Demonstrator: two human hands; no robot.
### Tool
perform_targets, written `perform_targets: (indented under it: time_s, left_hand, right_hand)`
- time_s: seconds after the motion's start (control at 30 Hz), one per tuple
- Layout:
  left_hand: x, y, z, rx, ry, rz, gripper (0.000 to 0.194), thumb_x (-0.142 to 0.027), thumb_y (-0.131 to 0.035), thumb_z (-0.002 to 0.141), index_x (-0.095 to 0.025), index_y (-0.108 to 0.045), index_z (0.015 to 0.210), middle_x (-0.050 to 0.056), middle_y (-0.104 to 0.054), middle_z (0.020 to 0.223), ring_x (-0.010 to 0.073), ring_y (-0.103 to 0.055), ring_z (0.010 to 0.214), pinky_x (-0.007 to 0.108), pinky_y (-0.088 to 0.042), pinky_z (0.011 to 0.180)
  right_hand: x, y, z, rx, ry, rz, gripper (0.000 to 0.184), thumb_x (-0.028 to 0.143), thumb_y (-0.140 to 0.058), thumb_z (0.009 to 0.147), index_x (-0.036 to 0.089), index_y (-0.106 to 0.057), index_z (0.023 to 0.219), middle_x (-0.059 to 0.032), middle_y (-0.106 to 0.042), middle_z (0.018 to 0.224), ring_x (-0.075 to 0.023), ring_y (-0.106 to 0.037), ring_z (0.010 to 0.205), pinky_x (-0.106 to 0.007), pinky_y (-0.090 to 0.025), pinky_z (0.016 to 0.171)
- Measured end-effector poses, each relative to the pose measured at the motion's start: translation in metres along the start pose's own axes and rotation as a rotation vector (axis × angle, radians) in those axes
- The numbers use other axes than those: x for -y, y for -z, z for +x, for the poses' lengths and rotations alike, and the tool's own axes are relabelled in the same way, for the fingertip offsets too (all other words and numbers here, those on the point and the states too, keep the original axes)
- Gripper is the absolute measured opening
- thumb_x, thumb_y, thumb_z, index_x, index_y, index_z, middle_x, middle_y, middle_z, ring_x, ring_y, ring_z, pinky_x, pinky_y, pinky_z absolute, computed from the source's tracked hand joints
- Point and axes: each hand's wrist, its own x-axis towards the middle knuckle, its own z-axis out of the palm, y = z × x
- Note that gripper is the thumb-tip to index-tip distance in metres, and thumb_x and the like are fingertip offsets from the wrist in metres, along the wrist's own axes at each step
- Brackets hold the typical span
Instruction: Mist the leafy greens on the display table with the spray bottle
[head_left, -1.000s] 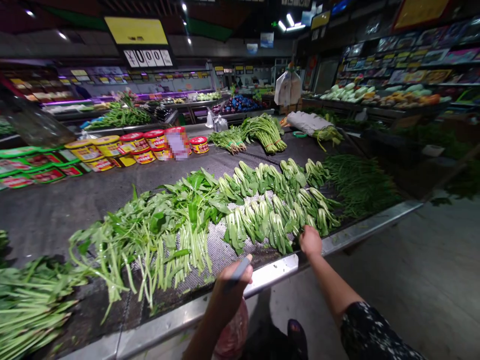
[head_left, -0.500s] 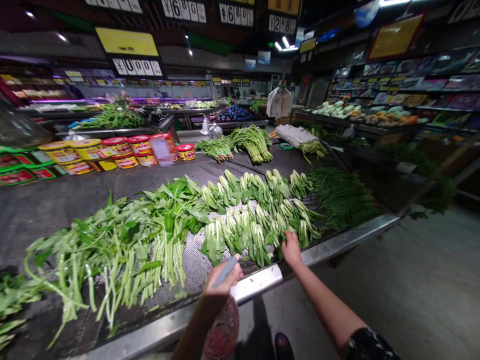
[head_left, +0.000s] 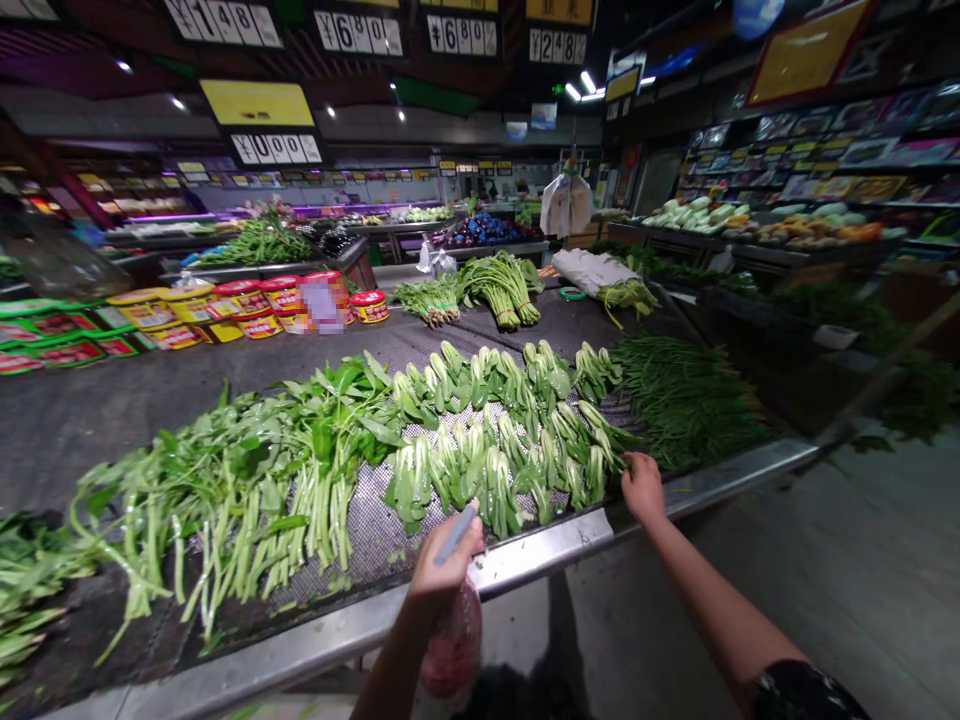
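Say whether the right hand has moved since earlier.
Yes, rightward: against the rows of bok choy, the right hand now sits at their right end, nearer the long thin greens.

1. bright light pools on the pale-stemmed leafy greens.
2. the silvery metal counter edge glares.
3. the smooth grey floor is dim and shadowed.
4. the outer picture edges look stretched, soft.

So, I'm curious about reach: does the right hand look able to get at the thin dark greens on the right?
Probably yes. The right hand is by the metal front rim, close to the thin dark greens, and nothing visible seems to block the way between the two.
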Motion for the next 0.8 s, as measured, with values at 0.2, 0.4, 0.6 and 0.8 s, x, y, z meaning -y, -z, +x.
perform_targets:
  time_s: [0.2,0.4,0.6,0.8]
  left_hand:
    - [-0.031,-0.019,0.001,0.018,-0.093,0.072,0.038,-0.05,-0.047,0.084,-0.016,-0.063,0.079,0.004,-0.065,0.074,0.0176,-0.06,0.073,0.027,-0.047,0.07]
    - [-0.051,-0.047,0.005,-0.027,-0.074,-0.02,0.039,-0.049,-0.047,0.085,-0.014,-0.063,0.08,0.005,-0.066,0.077,0.019,-0.061,0.076,0.028,-0.047,0.069]
    - [-0.059,-0.072,0.009,-0.067,-0.098,-0.012,0.042,-0.053,-0.049,0.083,-0.014,-0.063,0.079,0.007,-0.066,0.073,0.0181,-0.059,0.067,0.028,-0.046,0.063]
    - [-0.069,-0.083,0.015,-0.087,-0.057,-0.064,0.042,-0.052,-0.05,0.083,-0.013,-0.064,0.09,0.007,-0.065,0.075,0.0195,-0.061,0.071,0.029,-0.048,0.065]
  right_hand:
    - [-0.017,0.004,0.021,0.067,0.027,-0.036,0.04,0.012,-0.042,0.078,0.012,-0.055,0.115,-0.0132,-0.053,0.114,-0.0218,-0.049,0.108,-0.031,-0.035,0.097]
    - [-0.02,-0.004,0.04,0.185,0.096,-0.101,0.033,0.014,-0.045,0.08,0.013,-0.059,0.11,-0.0108,-0.055,0.111,-0.0187,-0.052,0.103,-0.027,-0.036,0.093]
    - [-0.019,-0.01,0.051,0.264,0.121,-0.194,0.025,0.019,-0.046,0.084,0.015,-0.063,0.102,-0.0105,-0.057,0.107,-0.0184,-0.053,0.099,-0.026,-0.038,0.086]
    - [-0.014,-0.008,0.046,0.251,0.114,-0.269,0.029,0.029,-0.04,0.09,0.016,-0.06,0.107,-0.0126,-0.057,0.108,-0.0234,-0.05,0.103,-0.032,-0.039,0.081]
